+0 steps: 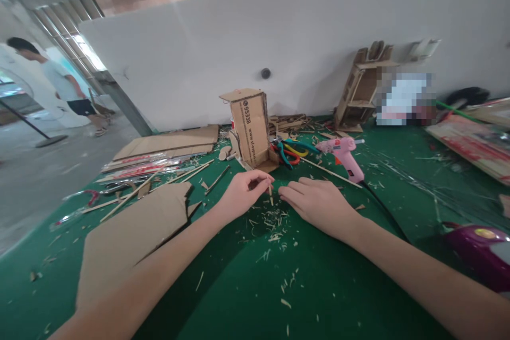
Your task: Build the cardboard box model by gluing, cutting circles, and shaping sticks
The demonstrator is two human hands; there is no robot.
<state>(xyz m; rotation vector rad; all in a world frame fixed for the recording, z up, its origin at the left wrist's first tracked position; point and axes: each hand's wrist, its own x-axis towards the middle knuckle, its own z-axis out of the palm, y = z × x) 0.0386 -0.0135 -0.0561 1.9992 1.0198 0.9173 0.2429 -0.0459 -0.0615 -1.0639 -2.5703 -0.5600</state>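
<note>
Between its thumb and forefinger, my left hand (245, 194) pinches a short thin wooden stick (271, 195), which points down toward the green tabletop (223, 281). My right hand (313, 202) is just right of the stick, back up, its fingers bent and pressed together; whatever lies under the fingertips is hidden. Pale wood shavings (274, 223) lie scattered below both hands. Behind the hands stands an upright cardboard box structure (251, 127) with printed text. Pliers with teal handles (283, 155) rest beside its base.
A pink glue gun (347, 156) with a black cord lies to the right, near a purple device (480, 249). Cut cardboard (131, 234) and thin sticks cover the left side. A cardboard shelf (360, 90) leans against the white wall (223, 48). A person (66, 82) stands far left.
</note>
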